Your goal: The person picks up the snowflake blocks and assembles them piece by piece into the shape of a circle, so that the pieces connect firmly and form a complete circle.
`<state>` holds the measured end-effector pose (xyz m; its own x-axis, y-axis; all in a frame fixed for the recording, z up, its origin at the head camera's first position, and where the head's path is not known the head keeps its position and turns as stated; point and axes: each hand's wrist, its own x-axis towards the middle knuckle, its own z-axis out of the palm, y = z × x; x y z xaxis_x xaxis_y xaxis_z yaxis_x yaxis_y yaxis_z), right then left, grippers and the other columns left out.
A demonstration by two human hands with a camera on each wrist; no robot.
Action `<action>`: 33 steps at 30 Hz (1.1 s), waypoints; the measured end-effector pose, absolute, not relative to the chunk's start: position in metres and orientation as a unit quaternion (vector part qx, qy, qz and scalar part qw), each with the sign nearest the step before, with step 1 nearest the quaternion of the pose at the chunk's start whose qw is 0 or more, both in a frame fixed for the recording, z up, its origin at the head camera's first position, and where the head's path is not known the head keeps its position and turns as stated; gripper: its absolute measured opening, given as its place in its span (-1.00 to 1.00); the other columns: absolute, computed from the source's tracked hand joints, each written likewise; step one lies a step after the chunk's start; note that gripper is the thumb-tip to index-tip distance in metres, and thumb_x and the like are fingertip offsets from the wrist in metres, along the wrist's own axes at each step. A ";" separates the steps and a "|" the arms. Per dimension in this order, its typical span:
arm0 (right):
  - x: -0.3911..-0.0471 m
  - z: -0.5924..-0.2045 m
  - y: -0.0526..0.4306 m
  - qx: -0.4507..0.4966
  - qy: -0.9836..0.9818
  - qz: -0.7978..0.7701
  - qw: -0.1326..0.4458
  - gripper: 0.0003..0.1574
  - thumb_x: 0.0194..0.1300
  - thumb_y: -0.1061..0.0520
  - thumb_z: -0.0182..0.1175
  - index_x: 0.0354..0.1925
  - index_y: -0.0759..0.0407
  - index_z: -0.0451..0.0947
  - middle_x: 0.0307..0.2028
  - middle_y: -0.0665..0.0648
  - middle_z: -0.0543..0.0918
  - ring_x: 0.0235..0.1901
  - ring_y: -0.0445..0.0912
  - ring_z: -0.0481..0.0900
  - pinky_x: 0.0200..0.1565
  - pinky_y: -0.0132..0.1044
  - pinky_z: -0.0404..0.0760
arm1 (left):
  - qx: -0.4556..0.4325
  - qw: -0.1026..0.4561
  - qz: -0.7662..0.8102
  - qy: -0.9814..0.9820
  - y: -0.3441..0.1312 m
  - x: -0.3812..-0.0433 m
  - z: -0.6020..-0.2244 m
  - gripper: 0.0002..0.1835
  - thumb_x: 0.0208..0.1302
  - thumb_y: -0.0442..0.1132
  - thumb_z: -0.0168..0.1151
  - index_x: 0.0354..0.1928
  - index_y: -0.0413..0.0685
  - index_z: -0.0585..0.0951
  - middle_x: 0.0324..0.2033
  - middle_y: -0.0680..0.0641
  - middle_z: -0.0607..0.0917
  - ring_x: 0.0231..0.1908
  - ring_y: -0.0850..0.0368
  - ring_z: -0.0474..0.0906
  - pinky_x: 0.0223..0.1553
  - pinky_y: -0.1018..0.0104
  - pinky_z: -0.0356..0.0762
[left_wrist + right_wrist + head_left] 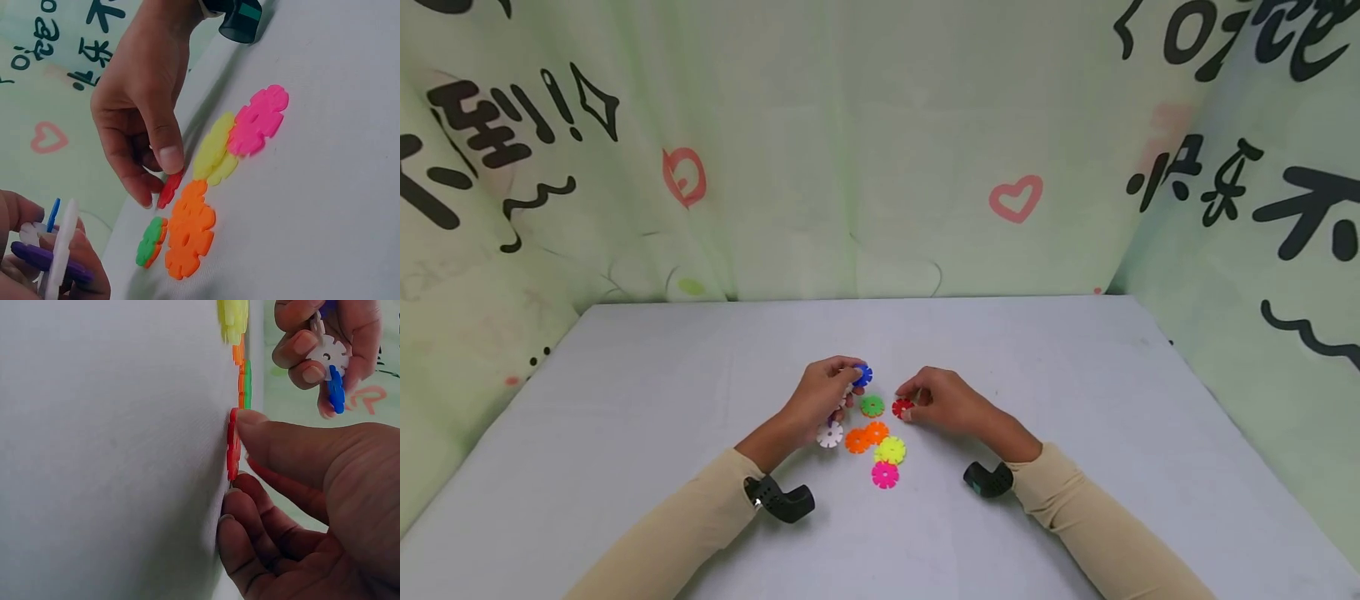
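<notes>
One green disc (872, 405) lies just beside the red disc (899, 407).

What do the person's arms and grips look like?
Long beige fabric left sleeve and matching right sleeve. Curved black left wrist unit and similar right wrist unit, the latter with a green patch. Left grip and right grip gloveless. No cables visible.
</notes>
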<state>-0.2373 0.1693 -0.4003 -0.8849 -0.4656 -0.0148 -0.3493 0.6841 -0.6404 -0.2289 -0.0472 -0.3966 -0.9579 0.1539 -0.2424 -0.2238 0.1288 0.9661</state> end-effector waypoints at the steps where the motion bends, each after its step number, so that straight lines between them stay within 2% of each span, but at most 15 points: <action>1: -0.238 -0.401 0.169 -0.223 0.915 -0.323 0.090 -0.65 0.13 0.24 0.42 -0.07 0.23 0.68 -0.31 -0.01 0.57 -0.37 -0.13 0.45 -0.33 -0.34 0.52 | -0.025 0.146 0.659 0.737 -0.046 -0.229 -0.397 -0.69 0.46 -0.13 0.07 0.13 -0.09 0.54 -0.30 -0.16 0.61 -0.51 0.11 0.39 -0.61 0.44 0.34; 5: -0.237 -0.400 0.169 -0.222 0.921 -0.304 0.098 -0.69 0.13 0.25 0.42 -0.10 0.21 0.69 -0.30 0.00 0.52 -0.37 -0.12 0.43 -0.33 -0.33 0.50 | -0.034 0.155 0.663 0.732 -0.043 -0.230 -0.396 -0.68 0.45 -0.08 0.10 0.10 -0.11 0.50 -0.31 -0.19 0.59 -0.53 0.10 0.44 -0.60 0.44 0.40; 9: -0.237 -0.396 0.171 -0.228 0.919 -0.302 0.110 -0.74 0.14 0.24 0.42 -0.16 0.17 0.68 -0.30 0.00 0.52 -0.37 -0.11 0.44 -0.32 -0.31 0.52 | -0.034 0.159 0.662 0.731 -0.040 -0.229 -0.394 -0.71 0.47 -0.13 0.06 0.10 -0.12 0.46 -0.30 -0.19 0.62 -0.54 0.08 0.51 -0.61 0.43 0.44; 15: -0.238 -0.396 0.174 -0.255 0.902 -0.325 0.123 -0.72 0.15 0.28 0.40 -0.15 0.20 0.59 -0.39 0.02 0.53 -0.38 -0.11 0.45 -0.31 -0.33 0.54 | -0.017 0.170 0.655 0.736 -0.042 -0.229 -0.394 -0.63 0.46 -0.20 0.01 0.24 -0.06 0.46 -0.31 -0.15 0.67 -0.56 0.08 0.45 -0.66 0.45 0.37; 19: -0.237 -0.396 0.174 -0.266 0.900 -0.328 0.110 -0.72 0.16 0.28 0.38 -0.13 0.19 0.59 -0.43 0.00 0.51 -0.41 -0.13 0.45 -0.34 -0.34 0.53 | -0.010 0.173 0.653 0.738 -0.044 -0.229 -0.394 -0.69 0.47 -0.16 0.03 0.13 -0.12 0.57 -0.37 -0.13 0.61 -0.58 0.10 0.39 -0.66 0.45 0.31; 23: -0.236 -0.397 0.174 -0.279 0.898 -0.328 0.090 -0.77 0.19 0.25 0.37 -0.14 0.18 0.62 -0.47 -0.03 0.51 -0.44 -0.14 0.45 -0.36 -0.35 0.52 | -0.002 0.172 0.648 0.742 -0.045 -0.229 -0.395 -0.68 0.47 -0.09 0.07 0.07 -0.14 0.59 -0.44 -0.12 0.57 -0.64 0.13 0.31 -0.69 0.45 0.26; 28: -0.233 -0.398 0.175 -0.278 0.899 -0.330 0.074 -0.84 0.27 0.25 0.30 -0.15 0.20 0.70 -0.36 -0.05 0.66 -0.33 -0.15 0.56 -0.25 -0.36 0.58 | 0.005 0.188 0.636 0.748 -0.044 -0.228 -0.396 -0.66 0.46 -0.06 0.08 0.06 -0.14 0.59 -0.50 -0.11 0.56 -0.69 0.16 0.28 -0.70 0.45 0.23; 33: -0.234 -0.395 0.174 -0.277 0.898 -0.337 0.050 -0.77 0.31 0.29 0.24 -0.06 0.26 0.67 -0.29 -0.02 0.71 -0.29 -0.16 0.62 -0.16 -0.32 0.61 | 0.002 0.201 0.628 0.752 -0.044 -0.229 -0.394 -0.68 0.49 -0.11 0.02 0.07 -0.15 0.58 -0.48 -0.13 0.56 -0.68 0.16 0.28 -0.70 0.45 0.24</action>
<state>-0.2342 0.1738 -0.3947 -0.8413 -0.5318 0.0968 -0.4643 0.6193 -0.6332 -0.2294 -0.0438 -0.3942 -0.9194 0.2555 -0.2990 -0.2487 0.2111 0.9453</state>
